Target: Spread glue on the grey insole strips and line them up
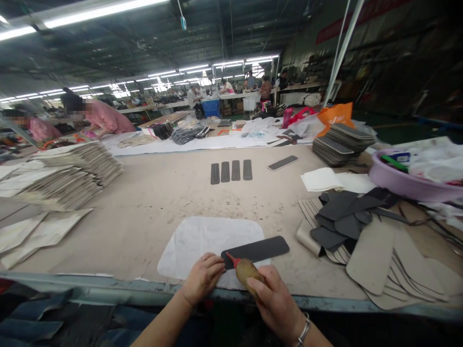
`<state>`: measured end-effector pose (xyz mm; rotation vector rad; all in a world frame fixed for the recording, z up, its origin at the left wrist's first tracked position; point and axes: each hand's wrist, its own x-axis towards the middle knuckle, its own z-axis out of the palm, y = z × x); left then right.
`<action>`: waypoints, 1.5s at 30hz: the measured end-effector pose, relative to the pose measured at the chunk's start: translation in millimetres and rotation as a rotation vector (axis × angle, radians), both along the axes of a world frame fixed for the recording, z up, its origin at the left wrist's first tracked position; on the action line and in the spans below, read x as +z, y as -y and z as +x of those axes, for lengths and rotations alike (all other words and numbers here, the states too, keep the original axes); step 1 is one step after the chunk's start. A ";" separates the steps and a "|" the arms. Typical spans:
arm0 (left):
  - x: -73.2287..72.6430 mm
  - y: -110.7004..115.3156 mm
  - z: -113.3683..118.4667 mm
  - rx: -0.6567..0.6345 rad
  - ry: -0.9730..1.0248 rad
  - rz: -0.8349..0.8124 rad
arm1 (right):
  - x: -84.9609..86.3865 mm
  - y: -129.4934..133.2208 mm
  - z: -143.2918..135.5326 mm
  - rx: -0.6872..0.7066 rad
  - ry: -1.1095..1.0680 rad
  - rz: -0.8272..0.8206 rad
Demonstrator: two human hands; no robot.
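A dark grey rounded panel [262,249] lies slantwise across a white sheet [213,231] near the table's front edge. My left hand [204,277] has its fingers pressed together on the panel's left end, holding it there. In my right hand [275,296] is a squeeze bottle [248,273] with a stained, yellowish-brown body and a red nozzle [231,259]. The nozzle's tip points down at the panel's left end, close to my left fingertips. Whether the tip touches the surface I cannot tell.
Several small dark pieces [236,170] stand in a row, with a single pale-edged piece [283,163] to their right. Cream sheets [72,168] are stacked at left. At right are dark and beige cut pieces [372,255], dark stacked pieces [342,142] and a purple basin [405,185]. Co-workers [108,117] bend over work beyond.
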<state>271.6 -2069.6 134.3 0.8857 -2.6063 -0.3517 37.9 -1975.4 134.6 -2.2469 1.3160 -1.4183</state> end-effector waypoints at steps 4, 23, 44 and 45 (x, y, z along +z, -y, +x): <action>0.0 0.8 0.0 -0.004 -0.005 0.005 | -2.2 0.6 1.3 0.026 -0.025 -0.004; -5.9 3.4 2.1 -0.028 -0.022 -0.054 | -22.8 -25.5 -70.2 -0.258 -0.171 0.044; -7.1 -0.7 2.4 0.006 -0.003 -0.025 | 2.8 -6.5 -13.5 -0.019 0.033 0.014; -6.8 -0.9 2.2 0.006 -0.009 -0.021 | 2.5 -2.9 -7.4 -0.002 0.034 0.001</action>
